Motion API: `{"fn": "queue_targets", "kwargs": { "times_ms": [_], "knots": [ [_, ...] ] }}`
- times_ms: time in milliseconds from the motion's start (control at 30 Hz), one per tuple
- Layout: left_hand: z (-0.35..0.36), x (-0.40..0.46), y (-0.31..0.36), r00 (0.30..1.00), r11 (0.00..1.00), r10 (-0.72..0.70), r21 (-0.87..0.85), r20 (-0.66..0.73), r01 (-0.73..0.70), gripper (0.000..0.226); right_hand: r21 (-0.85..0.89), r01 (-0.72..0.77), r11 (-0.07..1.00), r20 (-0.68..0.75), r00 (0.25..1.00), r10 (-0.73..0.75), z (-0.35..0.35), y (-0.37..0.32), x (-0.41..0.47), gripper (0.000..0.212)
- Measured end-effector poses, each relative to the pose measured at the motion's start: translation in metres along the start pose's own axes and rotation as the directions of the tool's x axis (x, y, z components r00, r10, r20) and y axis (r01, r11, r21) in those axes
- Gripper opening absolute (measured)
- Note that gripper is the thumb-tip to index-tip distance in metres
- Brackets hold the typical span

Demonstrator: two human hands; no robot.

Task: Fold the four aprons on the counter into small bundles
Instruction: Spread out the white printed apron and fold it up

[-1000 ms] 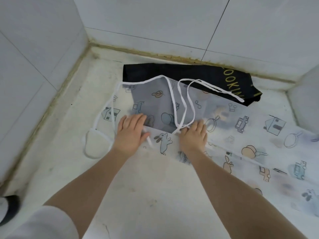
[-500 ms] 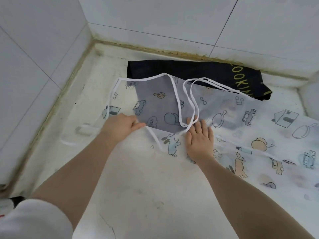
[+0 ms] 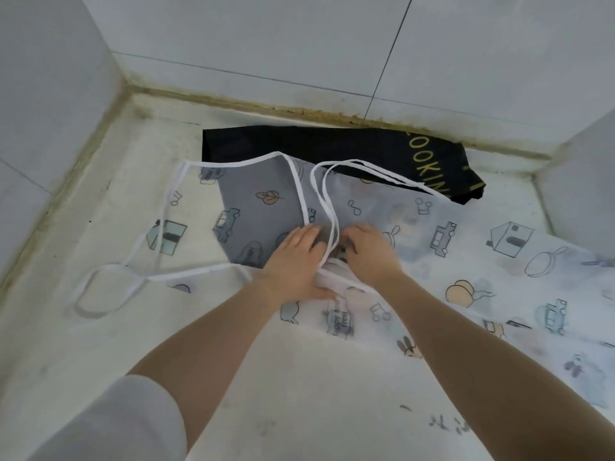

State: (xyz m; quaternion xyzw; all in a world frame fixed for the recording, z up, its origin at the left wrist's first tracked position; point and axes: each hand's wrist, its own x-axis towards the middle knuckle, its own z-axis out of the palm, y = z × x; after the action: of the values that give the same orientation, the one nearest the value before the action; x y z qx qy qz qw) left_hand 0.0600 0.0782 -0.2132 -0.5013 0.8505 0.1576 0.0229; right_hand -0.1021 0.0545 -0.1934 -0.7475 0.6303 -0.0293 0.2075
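A translucent white apron [image 3: 466, 247] printed with cartoon houses, cars and animals lies spread over the counter [image 3: 233, 377], its white straps [image 3: 319, 194] looping over it. Its far part covers a folded black apron [image 3: 332, 144] with gold lettering by the back wall. My left hand [image 3: 293, 264] presses flat on the printed apron, fingers straight. Right beside it, my right hand [image 3: 369, 254] has its fingers curled into bunched fabric and strap. The fabric is gathered between the two hands.
Tiled walls close the counter at the left [image 3: 50, 111] and back [image 3: 299, 61], and a white surface [image 3: 585, 181] rises at the right. A strap loop [image 3: 100, 287] trails on the bare counter to the left.
My left hand has slid right across the apron until it meets my right hand. The fabric between them has bunched up, and my right fingers have curled.
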Motion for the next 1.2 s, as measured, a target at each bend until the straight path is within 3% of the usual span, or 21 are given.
{"fn": "queue_targets", "kwargs": {
  "times_ms": [67, 133, 200, 300, 433, 533, 600, 733, 800, 900, 1000, 1100, 1200],
  "knots": [
    [-0.004, 0.006, -0.010, 1.000, 1.000, 0.023, -0.012, 0.020, -0.022, 0.089, -0.108, -0.015, 0.994, -0.052, 0.999, 0.010, -0.017, 0.014, 0.014, 0.040],
    [-0.011, 0.015, -0.019, 0.995, 0.990, 0.077, 0.116, 0.066, -0.084, 0.095, -0.181, -0.076, 0.981, -0.072, 0.995, 0.064, -0.033, 0.029, 0.030, 0.048],
    [-0.017, 0.020, -0.024, 0.985, 0.951, 0.134, 0.265, 0.106, -0.158, 0.105, -0.282, -0.091, 0.955, -0.026, 0.996, 0.088, -0.039, 0.037, 0.043, 0.057],
    [-0.024, 0.031, -0.028, 0.974, 0.927, 0.178, 0.307, 0.139, -0.213, 0.120, -0.378, -0.038, 0.925, 0.021, 0.999, 0.050, -0.044, 0.044, 0.062, 0.057],
    [-0.031, 0.033, -0.023, 0.973, 0.966, 0.194, 0.149, 0.128, -0.212, 0.131, -0.403, -0.041, 0.914, 0.037, 0.997, 0.061, -0.056, 0.033, 0.078, 0.045],
    [-0.035, 0.030, -0.019, 0.976, 0.973, 0.187, 0.113, 0.113, -0.200, 0.131, -0.304, -0.065, 0.950, 0.146, 0.983, 0.113, -0.065, 0.021, 0.075, 0.012],
    [-0.038, 0.024, -0.017, 0.981, 0.974, 0.154, 0.152, 0.118, -0.171, 0.129, -0.220, -0.045, 0.974, 0.179, 0.980, 0.086, -0.067, 0.012, 0.066, 0.021],
    [-0.035, 0.013, -0.008, 0.966, 0.887, 0.217, 0.443, -0.141, -0.134, 0.131, -0.359, 0.068, 0.931, 0.222, 0.975, 0.015, -0.067, -0.012, 0.030, 0.016],
    [-0.032, 0.005, -0.004, 0.961, 0.839, 0.227, 0.533, -0.161, -0.108, 0.134, -0.482, 0.150, 0.863, 0.206, 0.977, -0.055, -0.058, -0.018, 0.011, 0.037],
    [-0.036, -0.006, 0.007, 0.980, 0.811, 0.156, 0.582, -0.125, -0.055, 0.131, -0.578, 0.258, 0.774, 0.168, 0.966, -0.197, -0.036, -0.018, -0.012, 0.038],
    [-0.035, -0.008, 0.012, 0.998, 0.831, 0.047, 0.556, -0.051, -0.011, 0.117, -0.547, 0.269, 0.793, 0.251, 0.956, -0.152, -0.015, -0.019, -0.027, 0.061],
    [-0.033, -0.011, 0.003, 0.988, 0.889, -0.142, 0.446, 0.060, 0.100, 0.111, -0.406, 0.236, 0.883, 0.299, 0.947, -0.115, -0.001, -0.018, -0.033, 0.085],
    [-0.029, -0.015, -0.016, 0.943, 0.918, -0.300, 0.311, 0.142, 0.246, 0.118, -0.099, 0.114, 0.988, 0.329, 0.941, -0.076, -0.002, -0.012, -0.033, 0.079]
  ]
}}
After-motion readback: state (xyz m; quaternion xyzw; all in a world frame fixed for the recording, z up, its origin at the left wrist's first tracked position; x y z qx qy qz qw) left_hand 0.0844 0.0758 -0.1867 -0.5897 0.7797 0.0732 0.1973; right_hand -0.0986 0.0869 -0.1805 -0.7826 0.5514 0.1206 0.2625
